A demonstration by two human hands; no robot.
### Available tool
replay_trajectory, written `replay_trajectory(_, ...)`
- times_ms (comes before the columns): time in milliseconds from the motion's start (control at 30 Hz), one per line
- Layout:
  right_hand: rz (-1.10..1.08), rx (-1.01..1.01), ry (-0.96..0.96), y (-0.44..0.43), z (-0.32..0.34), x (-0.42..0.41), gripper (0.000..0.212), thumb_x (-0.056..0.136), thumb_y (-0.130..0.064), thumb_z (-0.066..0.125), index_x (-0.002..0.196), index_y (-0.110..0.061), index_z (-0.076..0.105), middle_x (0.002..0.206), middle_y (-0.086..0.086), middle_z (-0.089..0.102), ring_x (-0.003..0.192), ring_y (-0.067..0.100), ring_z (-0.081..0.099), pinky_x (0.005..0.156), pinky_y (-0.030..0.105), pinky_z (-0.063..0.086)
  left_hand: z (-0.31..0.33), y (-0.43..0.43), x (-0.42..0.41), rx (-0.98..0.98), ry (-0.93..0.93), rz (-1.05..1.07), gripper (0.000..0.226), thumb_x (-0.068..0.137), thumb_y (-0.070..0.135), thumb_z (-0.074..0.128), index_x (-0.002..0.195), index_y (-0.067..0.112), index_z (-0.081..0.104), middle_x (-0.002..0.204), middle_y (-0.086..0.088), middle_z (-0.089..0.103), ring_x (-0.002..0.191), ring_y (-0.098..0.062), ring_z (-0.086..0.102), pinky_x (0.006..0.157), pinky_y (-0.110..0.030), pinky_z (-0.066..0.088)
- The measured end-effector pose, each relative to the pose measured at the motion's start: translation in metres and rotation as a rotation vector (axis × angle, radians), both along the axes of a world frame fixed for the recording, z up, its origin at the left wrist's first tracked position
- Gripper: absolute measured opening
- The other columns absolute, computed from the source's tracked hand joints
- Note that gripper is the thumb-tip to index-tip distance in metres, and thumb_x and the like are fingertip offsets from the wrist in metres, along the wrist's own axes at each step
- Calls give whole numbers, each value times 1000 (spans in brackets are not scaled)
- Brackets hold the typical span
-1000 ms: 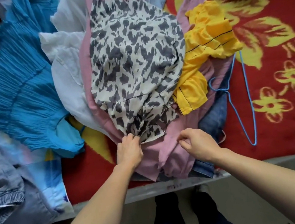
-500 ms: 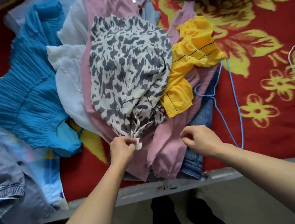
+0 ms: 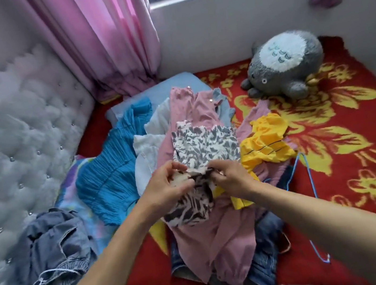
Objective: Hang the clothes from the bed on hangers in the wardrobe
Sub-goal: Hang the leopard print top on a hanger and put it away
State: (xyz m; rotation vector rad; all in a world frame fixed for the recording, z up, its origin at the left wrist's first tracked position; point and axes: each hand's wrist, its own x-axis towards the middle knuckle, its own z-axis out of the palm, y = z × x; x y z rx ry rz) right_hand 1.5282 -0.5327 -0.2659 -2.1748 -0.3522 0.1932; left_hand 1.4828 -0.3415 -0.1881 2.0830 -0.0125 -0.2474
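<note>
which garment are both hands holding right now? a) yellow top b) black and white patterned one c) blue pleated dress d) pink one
b: the left hand and the right hand both pinch the bunched edge of the black and white patterned garment.

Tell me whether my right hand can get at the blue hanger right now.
Probably yes, once it lets go: the right hand pinches the patterned top along with the left hand. The blue hanger lies mostly uncovered on the blanket beside the pile, on that hand's side.

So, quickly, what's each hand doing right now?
Left hand: grips the black-and-white patterned garment.
Right hand: pinches the same garment.
</note>
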Motion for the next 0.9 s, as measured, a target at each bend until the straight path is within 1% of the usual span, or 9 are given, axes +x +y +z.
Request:
replay_trajectory(133, -169, 326, 5, -17, 77, 23, 21, 83, -16, 43, 67, -8, 55, 65, 2, 53, 59, 11, 44, 58, 33, 35, 22, 16, 3, 542, -277, 130, 34, 72, 0, 60, 101, 18, 58, 75, 0, 54, 72, -23, 54, 62, -33, 40)
replay_trajectory(300, -377, 571, -23, -49, 173, 42, 35, 80, -24, 45, 80, 3, 67, 80, 18, 68, 72, 22, 57, 67, 37, 49, 65, 38, 23, 587, -530, 415, 4, 75, 4, 65, 78, 6, 64, 82, -15, 56, 79, -37, 58, 65, -36, 38)
replay_trajectory(367, -444, 686, 10, -63, 211, 43, 28, 78, -26, 50, 80, -5, 68, 74, 14, 64, 68, 21, 56, 63, 34, 48, 97, 46, 29, 487, -634, 477, 6, 77, 13, 63, 76, 8, 67, 72, -11, 61, 71, -30, 62, 63, -35, 41)
replay_trajectory(467, -362, 827, 135, -79, 261, 40, 26, 78, -26, 65, 90, -4, 72, 79, 11, 67, 71, 24, 62, 66, 32, 52, 154, 49, 41, 157, -715, 507, 7, 77, 19, 61, 79, 18, 68, 65, 2, 63, 58, -1, 55, 61, -27, 45)
replay_trajectory(600, -31, 763, 106, -89, 310, 32, 36, 74, -34, 77, 98, -9, 70, 84, 9, 72, 67, 21, 68, 63, 29, 57, 220, 45, 63, -262, -721, 541, 29, 84, -1, 50, 86, 24, 64, 79, 1, 66, 70, -13, 62, 59, -26, 53)
replay_trajectory(667, 6, 621, 24, -90, 321, 31, 37, 68, -30, 80, 97, -10, 69, 86, 10, 73, 69, 21, 69, 65, 31, 58, 237, 42, 74, -309, -676, 498, 31, 87, -2, 45, 91, 24, 61, 84, -1, 65, 70, -13, 63, 56, -27, 53)
replay_trajectory(767, -76, 494, -6, -83, 307, 40, 24, 77, -16, 77, 98, -6, 71, 91, 16, 74, 77, 28, 70, 76, 39, 59, 232, 40, 93, -85, -636, 317, 28, 89, -4, 45, 100, 17, 60, 86, -4, 65, 73, -13, 60, 65, -21, 52)
replay_trajectory(833, -179, 464, 21, -77, 281, 51, 16, 84, -12, 69, 97, -4, 71, 85, 15, 74, 71, 27, 69, 68, 36, 59, 206, 40, 106, 168, -563, 185, 29, 86, -5, 46, 99, 16, 61, 82, -2, 65, 70, -13, 58, 58, -12, 44)
replay_trajectory(900, -266, 502, 125, -76, 241, 60, 12, 88, -6, 60, 93, -6, 71, 77, 13, 70, 60, 23, 64, 58, 30, 54, 170, 42, 115, 452, -509, 73, 26, 81, -1, 54, 99, 15, 63, 87, -5, 68, 79, -20, 62, 66, -20, 44)
